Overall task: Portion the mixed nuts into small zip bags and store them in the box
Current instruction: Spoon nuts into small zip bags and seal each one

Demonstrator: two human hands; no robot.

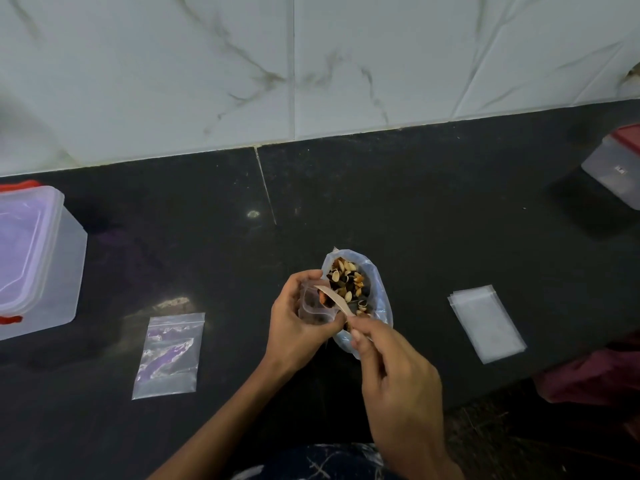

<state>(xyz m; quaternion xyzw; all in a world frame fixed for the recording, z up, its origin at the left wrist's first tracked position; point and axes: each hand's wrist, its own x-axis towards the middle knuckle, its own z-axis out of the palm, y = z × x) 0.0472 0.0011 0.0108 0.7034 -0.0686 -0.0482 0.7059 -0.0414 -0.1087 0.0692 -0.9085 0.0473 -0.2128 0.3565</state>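
While the left hand [294,317] pinched the limp zip bag [313,306] by its mouth, the right hand [394,379] gripped the light spoon [334,299]

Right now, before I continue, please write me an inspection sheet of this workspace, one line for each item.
Surface: dark stone counter, some pale marks.
Job's things: open bag of mixed nuts at centre; small zip bag being filled; wooden spoon tipped into it; flat zip bag lying at left; stack of empty bags at right; open plastic box at far left.
Clutter: second plastic container at far right.
Grippers: left hand holds the small zip bag; right hand pinches the spoon.
Cables: nothing seen.
Surroundings: marbled tile wall behind.
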